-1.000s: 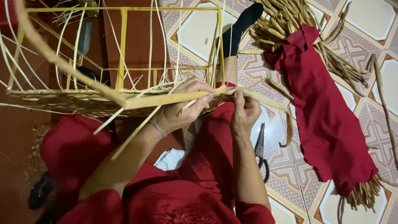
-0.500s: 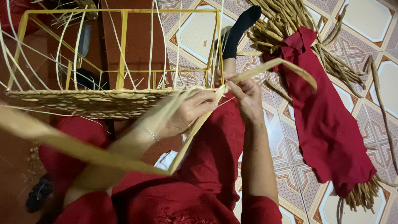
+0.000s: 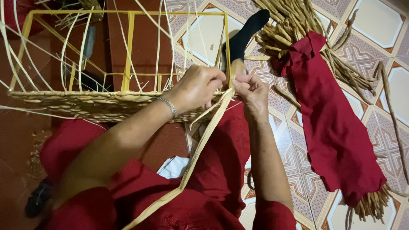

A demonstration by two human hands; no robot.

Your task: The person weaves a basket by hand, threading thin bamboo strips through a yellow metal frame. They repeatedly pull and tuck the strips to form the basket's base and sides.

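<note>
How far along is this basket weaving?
Done: a woven band of pale strips runs along the near edge of the yellow frame. In hand: the left hand and right hand work a long flat strip at the frame's corner. Left: the frame's upper part holds only loose upright strands, and a bundle of fibre lies in red cloth.

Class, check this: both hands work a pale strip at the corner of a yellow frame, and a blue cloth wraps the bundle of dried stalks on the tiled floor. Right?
Not quite. The head view shows the cloth around the bundle of dried stalks is dark red, not blue. The rest holds.
</note>
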